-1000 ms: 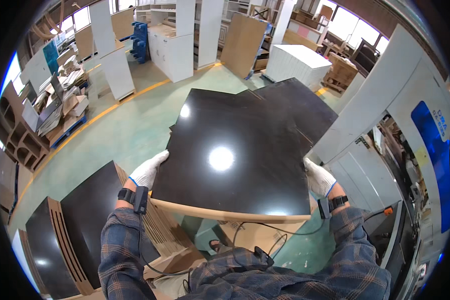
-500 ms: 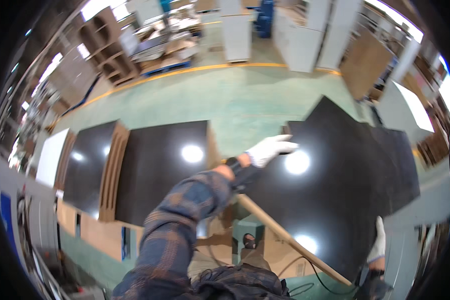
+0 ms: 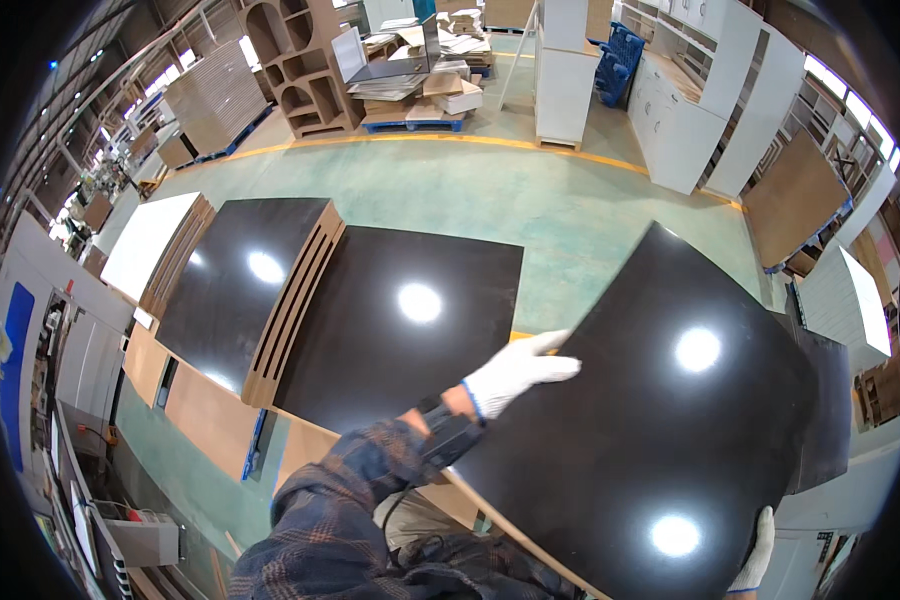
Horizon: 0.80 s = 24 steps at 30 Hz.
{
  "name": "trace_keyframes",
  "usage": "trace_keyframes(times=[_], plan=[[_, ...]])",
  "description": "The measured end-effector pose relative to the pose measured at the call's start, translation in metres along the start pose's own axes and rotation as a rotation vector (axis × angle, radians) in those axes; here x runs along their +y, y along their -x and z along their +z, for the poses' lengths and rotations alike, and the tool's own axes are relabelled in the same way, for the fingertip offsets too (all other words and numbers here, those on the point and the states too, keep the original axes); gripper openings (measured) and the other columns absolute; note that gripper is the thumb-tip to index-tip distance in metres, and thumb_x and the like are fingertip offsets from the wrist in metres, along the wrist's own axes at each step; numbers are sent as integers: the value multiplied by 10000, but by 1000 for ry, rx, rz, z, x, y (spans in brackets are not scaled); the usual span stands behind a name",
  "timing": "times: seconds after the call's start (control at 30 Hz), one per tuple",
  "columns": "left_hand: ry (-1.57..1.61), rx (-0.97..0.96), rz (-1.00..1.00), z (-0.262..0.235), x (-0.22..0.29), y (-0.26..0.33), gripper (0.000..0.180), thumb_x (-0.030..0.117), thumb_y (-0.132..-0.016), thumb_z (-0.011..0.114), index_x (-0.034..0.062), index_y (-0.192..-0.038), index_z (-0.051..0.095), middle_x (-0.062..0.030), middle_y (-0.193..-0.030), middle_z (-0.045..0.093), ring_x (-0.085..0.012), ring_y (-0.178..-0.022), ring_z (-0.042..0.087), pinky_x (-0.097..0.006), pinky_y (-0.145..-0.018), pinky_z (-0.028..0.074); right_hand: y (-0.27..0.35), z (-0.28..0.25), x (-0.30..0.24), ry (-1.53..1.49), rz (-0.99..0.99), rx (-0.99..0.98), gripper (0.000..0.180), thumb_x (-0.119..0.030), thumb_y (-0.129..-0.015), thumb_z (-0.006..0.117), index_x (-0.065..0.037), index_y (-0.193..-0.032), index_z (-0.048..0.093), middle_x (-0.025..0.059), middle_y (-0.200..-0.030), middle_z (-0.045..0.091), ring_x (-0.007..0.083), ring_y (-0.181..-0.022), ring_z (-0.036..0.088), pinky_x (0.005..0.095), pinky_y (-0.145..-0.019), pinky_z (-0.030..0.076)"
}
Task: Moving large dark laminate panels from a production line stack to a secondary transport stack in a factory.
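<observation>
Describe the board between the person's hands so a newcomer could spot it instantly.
Find the green floor, then the dark-topped stacks at its near left. Right of them is a large, dark board, set askew. Unlike its neighbours, it has the white-gloved left hand and right hand at its edges.

Glossy dark panel (image 3: 620, 430), pale near edge, angled, at right

Well ahead and left of the left hand (image 3: 522, 378), the green floor (image 3: 570, 205) is bearing a brown shelf unit (image 3: 342, 108) and a blue pallet (image 3: 415, 126), which is carrying piled boards (image 3: 455, 72); ahead rightward, a white cabinet (image 3: 678, 125) is standing.
</observation>
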State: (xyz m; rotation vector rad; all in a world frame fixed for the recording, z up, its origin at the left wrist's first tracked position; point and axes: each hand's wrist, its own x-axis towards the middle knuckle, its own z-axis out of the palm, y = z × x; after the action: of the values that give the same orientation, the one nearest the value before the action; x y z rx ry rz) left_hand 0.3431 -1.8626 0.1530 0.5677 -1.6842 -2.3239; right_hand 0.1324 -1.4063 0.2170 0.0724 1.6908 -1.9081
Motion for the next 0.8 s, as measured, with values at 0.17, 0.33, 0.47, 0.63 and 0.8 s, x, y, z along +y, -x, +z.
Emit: trace_keyframes(times=[0.17, 0.33, 0.47, 0.63, 0.8], plan=[[51, 173, 11, -77, 40, 101, 739, 237, -1005, 738, -51, -1616, 438, -127, -1559, 580, -181, -1397, 550, -341, -1198, 406, 22, 103, 7, 183, -119, -109, 580, -377, -1049, 645, -8, -1486, 551, 126, -1280, 683, 251, -1112, 693, 388, -913, 604], [22, 336, 11, -176, 30, 177, 666, 186, -1013, 712, -38, -1595, 478, -96, -1498, 621, -167, -1334, 580, -324, -1162, 434, -6, 206, 49, 189, -76, -316, 533, -308, -1044, 655, 8, -1463, 560, 102, -1282, 679, 205, -1110, 675, 345, -947, 563], [10, 446, 6, -231, 16, 204, 665, 197, -1000, 727, -29, -1583, 502, -81, -1452, 649, -155, -1289, 604, -313, -1143, 444, -48, 245, 101, 203, -28, -450, 533, -334, -1054, 700, -7, -1455, 573, 94, -1285, 688, 202, -1105, 685, 341, -950, 576], [-1, 532, -48, -274, 13, 213, 692, 229, -973, 753, -28, -1571, 517, -91, -1446, 655, -161, -1281, 618, -321, -1141, 451, -70, 295, 141, 262, 56, -420, 524, -310, -1066, 663, 3, -1476, 576, 72, -1247, 696, 172, -1047, 676, 320, -919, 566], [62, 535, -35, -278, 13, 210, 598, 177, -1003, 704, -23, -1544, 546, -87, -1397, 687, -174, -1257, 638, -322, -1104, 484, -90, 299, 168, 265, 34, -431, 548, -302, -1062, 674, -2, -1506, 560, 77, -1271, 696, 175, -1083, 677, 320, -938, 556]])
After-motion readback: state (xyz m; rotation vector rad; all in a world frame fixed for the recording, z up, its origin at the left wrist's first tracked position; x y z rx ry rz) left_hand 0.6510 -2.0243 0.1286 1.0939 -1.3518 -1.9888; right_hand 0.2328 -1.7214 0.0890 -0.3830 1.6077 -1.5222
